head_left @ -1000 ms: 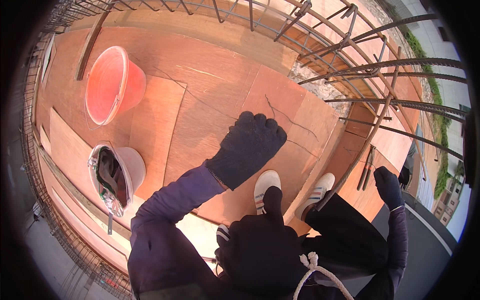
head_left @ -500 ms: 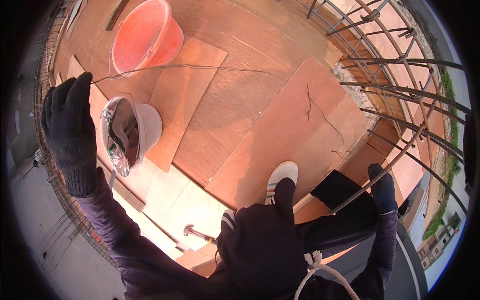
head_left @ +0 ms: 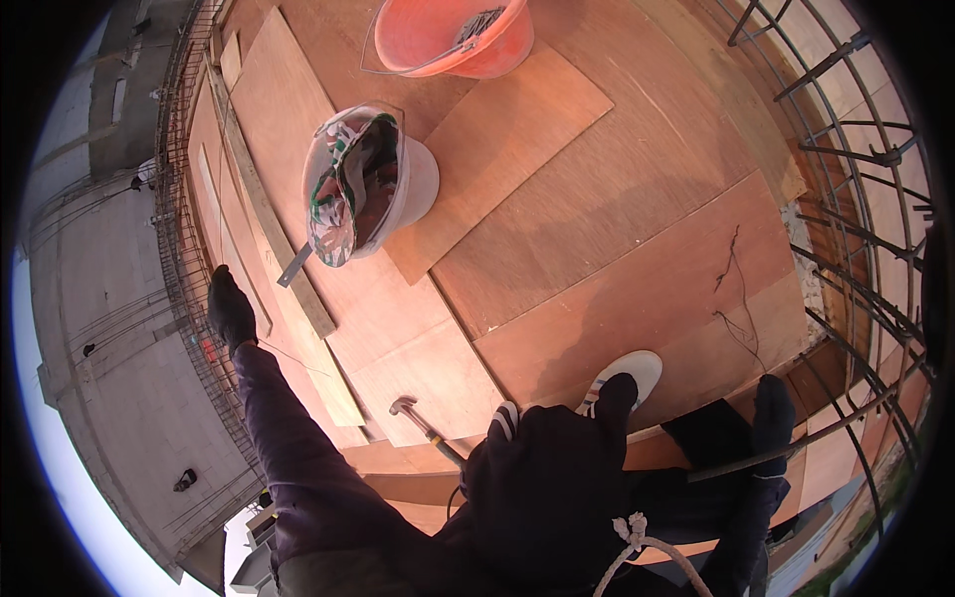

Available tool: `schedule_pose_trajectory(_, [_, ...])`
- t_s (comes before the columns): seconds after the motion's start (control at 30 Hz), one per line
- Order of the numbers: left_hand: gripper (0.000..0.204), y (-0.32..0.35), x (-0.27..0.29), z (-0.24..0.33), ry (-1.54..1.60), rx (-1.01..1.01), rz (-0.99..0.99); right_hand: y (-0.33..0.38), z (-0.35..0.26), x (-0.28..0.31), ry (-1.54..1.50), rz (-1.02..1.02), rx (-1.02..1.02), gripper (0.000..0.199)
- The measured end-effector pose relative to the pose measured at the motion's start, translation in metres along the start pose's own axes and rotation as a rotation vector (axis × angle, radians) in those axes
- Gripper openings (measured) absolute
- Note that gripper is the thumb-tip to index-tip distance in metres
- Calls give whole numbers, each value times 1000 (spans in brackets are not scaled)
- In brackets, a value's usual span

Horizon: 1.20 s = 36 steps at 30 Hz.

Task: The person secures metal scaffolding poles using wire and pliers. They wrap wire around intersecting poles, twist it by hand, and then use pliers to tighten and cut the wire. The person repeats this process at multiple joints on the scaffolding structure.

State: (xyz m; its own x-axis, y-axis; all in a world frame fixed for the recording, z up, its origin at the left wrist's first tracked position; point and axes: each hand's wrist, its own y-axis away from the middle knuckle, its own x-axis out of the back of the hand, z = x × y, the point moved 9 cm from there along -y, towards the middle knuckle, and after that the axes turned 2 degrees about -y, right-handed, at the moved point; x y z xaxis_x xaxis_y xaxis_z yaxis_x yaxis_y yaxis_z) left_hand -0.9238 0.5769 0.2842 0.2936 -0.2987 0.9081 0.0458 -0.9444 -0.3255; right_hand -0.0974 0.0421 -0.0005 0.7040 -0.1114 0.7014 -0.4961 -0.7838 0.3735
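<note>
My left hand (head_left: 232, 310), in a black glove, reaches out to the left with its fingers drawn together. A thin wire (head_left: 301, 364) shows faintly beside its wrist, running over the boards; the grip on it is mostly hidden. On the right, my gloved right hand (head_left: 772, 413) is raised beside a ribbed steel bar (head_left: 731, 470) that crosses near its wrist. Its fingers are too dark to make out. A thin twisted tie wire (head_left: 741, 298) lies on the plywood just beyond that hand. A claw hammer (head_left: 426, 430) rests near my shoe.
A whitish bucket (head_left: 413, 189) holds a patterned cloth or cap; a flat metal strip (head_left: 294, 266) sticks out beside it. Behind stands an orange bucket (head_left: 507, 45). Bent rebar (head_left: 856, 239) rises along the right edge, and more bars (head_left: 184, 199) line the left edge above a drop.
My left hand has swung down and closer to the left edge, drawing the wire away from the buckets. The view has turned left; my right hand stays beside the steel bar.
</note>
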Motion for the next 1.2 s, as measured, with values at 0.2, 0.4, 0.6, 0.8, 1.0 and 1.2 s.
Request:
schedule_pose_trajectory(0.2, [25, 65, -152, -58, -288, -123, -488, -18, -58, -10, -78, -4, 73, 20])
schedule_pose_trajectory(0.4, [55, 155, -214, -16, 82, 291, -544, -32, -105, -5, -104, 7, 200, 21])
schedule_pose_trajectory(0.6, [54, 305, -112, 267, 218, -149, -476, -44, -114, -3, -105, 67, 211, 18])
schedule_pose_trajectory(0.8, [63, 354, 26, 563, 961, -828, -431, -52, -110, -1, -122, 167, 243, 15])
schedule_pose_trajectory(1.0, [39, 313, 80, 667, 904, -1242, -381, -63, -113, 10, -170, 133, 239, 16])
schedule_pose_trajectory(1.2, [20, 313, 73, 679, 964, -1165, -952, -80, -112, 34, -205, 285, 230, 16])
